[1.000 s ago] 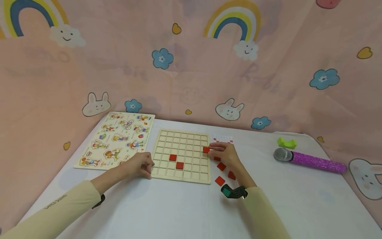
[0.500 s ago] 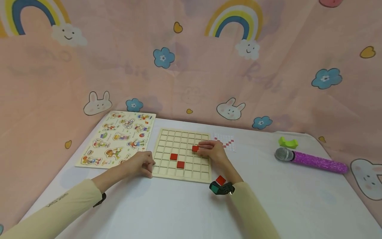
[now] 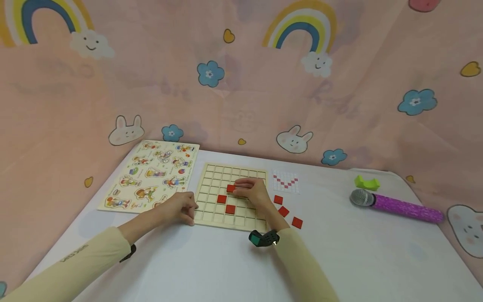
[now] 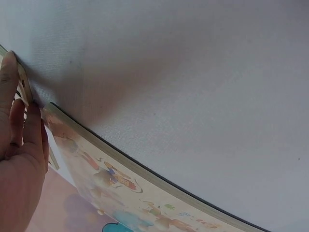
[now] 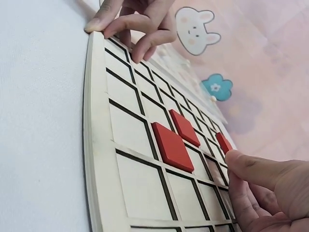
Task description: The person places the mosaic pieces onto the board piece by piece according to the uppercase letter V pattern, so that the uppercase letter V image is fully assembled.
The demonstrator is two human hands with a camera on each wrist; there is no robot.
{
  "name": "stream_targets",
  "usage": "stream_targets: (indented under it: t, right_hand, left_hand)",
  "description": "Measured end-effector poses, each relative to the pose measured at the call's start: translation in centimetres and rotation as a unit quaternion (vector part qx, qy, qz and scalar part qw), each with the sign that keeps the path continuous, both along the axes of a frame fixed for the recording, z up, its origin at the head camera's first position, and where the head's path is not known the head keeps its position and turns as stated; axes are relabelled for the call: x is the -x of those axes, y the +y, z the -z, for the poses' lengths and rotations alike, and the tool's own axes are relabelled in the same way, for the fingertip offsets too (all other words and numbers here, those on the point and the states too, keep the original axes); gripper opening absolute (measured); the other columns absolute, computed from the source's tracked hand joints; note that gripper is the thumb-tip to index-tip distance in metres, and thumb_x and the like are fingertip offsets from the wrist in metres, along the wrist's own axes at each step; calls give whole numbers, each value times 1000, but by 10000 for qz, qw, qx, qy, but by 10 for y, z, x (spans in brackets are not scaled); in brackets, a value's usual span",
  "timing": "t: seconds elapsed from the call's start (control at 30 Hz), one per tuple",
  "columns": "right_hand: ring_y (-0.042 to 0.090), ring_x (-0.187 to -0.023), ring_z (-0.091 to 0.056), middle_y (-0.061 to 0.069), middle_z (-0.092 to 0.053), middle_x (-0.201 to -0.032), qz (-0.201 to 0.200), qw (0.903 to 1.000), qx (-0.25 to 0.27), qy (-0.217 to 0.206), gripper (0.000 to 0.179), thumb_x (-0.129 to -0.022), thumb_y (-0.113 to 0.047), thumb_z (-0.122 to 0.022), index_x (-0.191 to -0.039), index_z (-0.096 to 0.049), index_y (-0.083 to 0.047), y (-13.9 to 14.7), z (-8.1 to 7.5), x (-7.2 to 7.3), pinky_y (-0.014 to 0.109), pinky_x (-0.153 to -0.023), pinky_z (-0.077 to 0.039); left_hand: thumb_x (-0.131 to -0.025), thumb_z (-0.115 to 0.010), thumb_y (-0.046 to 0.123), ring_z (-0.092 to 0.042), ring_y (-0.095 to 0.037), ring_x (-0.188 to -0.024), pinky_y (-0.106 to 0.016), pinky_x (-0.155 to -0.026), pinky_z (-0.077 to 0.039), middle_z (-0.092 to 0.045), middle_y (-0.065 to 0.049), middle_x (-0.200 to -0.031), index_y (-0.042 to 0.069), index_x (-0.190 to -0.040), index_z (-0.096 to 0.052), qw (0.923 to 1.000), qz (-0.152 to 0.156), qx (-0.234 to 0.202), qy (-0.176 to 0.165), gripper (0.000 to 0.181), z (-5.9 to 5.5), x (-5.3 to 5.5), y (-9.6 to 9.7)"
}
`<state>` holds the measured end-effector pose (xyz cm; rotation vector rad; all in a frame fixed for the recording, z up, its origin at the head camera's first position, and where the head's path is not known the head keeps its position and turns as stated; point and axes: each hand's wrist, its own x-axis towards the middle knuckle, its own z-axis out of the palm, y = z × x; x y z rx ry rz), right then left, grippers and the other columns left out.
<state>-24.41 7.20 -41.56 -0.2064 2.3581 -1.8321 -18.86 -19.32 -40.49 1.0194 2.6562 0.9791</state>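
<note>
Between the thumb and fingers of my right hand [image 3: 253,193] is a square red tile [image 3: 230,188], held over the wooden grid board [image 3: 219,218] near its middle. The right wrist view shows the thumb against the edge of this tile [image 5: 223,142]. Two more red tiles, the upper [image 3: 222,199] and the lower [image 3: 230,209], sit diagonally in cells closer to me. At the board's near left, my left hand [image 3: 179,207] grips its edge, thumb low and fingers bent over the rim. In the left wrist view, part of that hand [image 4: 21,159] appears at the frame's left.
Three loose red tiles [image 3: 283,211] lie right of the board. Behind them is a pattern card [image 3: 286,181] with a red V. A picture puzzle board [image 3: 151,176] lies at left. At right are a purple microphone [image 3: 400,206] and a green curved block [image 3: 367,183].
My right hand has carried the red tile left from the board's right edge toward its middle, uncovering the pattern card and loose tiles. The left hand keeps its hold on the board.
</note>
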Motion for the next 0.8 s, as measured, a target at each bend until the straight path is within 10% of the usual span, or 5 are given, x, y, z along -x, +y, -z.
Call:
stream_targets:
  t: [0.8]
  right_hand:
    - [28, -91, -68, 18, -70, -100, -451, 9958, -662, 437, 26, -78, 6, -74, -103, -67, 7, -42, -4, 4, 29, -76, -56]
  left_hand:
    - [-71, -83, 17, -61, -17, -91, -24, -82, -52, -53, 6, -80, 13, -63, -62, 9975, 393, -378, 452, 22, 7, 4, -4]
